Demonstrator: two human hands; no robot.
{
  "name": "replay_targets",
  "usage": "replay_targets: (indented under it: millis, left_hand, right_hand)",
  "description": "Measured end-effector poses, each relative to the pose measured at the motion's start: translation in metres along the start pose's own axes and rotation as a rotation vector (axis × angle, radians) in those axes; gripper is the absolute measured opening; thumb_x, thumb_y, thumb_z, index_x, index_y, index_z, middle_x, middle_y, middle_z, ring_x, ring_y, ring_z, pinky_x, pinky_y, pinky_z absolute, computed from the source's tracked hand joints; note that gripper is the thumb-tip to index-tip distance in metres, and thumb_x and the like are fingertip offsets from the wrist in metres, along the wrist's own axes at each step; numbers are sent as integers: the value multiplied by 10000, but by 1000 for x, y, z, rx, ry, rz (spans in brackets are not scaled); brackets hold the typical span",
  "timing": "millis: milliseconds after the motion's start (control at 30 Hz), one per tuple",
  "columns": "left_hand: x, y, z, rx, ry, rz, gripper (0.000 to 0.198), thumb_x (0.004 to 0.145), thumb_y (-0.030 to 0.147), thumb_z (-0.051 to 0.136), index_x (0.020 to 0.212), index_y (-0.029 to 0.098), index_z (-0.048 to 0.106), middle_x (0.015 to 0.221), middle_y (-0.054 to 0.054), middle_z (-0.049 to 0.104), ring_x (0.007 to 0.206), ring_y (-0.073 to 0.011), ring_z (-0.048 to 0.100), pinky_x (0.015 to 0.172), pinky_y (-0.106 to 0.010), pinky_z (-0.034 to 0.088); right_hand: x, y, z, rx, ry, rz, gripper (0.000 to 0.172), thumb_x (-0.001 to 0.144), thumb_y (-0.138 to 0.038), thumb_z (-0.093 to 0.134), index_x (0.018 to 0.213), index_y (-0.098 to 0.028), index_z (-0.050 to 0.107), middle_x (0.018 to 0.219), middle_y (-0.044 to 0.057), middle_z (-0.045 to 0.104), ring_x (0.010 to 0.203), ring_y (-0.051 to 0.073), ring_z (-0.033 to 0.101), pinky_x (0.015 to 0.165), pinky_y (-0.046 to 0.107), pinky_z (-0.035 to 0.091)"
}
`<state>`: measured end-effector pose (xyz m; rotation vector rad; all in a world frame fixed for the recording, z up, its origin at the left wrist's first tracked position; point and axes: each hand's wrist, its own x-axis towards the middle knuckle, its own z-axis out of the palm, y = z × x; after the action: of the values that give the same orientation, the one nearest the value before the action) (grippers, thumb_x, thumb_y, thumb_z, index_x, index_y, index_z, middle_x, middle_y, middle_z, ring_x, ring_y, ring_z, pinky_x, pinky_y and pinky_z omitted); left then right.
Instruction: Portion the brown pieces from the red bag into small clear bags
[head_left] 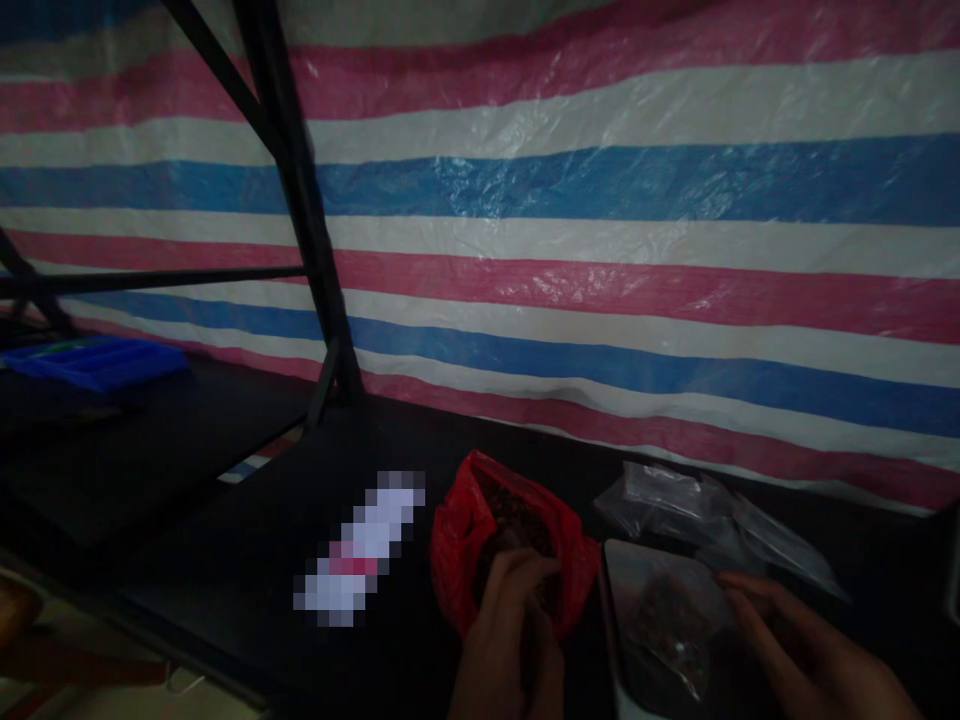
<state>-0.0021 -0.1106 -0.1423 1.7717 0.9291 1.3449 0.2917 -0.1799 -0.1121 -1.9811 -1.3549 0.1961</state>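
My left hand [510,620] reaches into an open red plastic bag [457,560] with its fingers curled. Loose brown pieces [510,505] fill the bag, too dark to name; what the fingertips hold is hidden. To the right, a small clear plastic bag [671,630] with brown pieces in it lies on a flat device like a weighing scale [630,570]. My right hand [802,640] is at that clear bag's right side, thumb and fingers closed, seemingly on its edge.
Behind the scale lie several clear plastic bags [682,500]. Left of the red bag is a pixelated pale strip [375,530] on the black table [247,570]. A black metal frame [300,200] rises at the back before a striped sheet [600,180]. A blue tray [105,360] sits far left.
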Motion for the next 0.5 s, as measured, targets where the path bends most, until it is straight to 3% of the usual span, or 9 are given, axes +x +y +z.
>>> replay_targets:
  millis: [200,500]
  left_hand:
    - [-1,10,9,-34,72,17,472,923,46,471,1243,299,708,1197,-86,696,1101,-216,720,920,-298,577]
    - [0,14,14,-24,97,7,468,942,46,470,1234,326,705,1235,-65,715,1183,-200,708,975,-286,564]
  right_hand:
    - [-1,-27,-4,4,24,36,441,771,-649,569,909,-305,809,931,52,872,831,275,848,755,305,685]
    - [-3,-35,-6,55,-9,133,458,688,-663,576,871,-302,790,921,67,869,819,282,847,679,283,675]
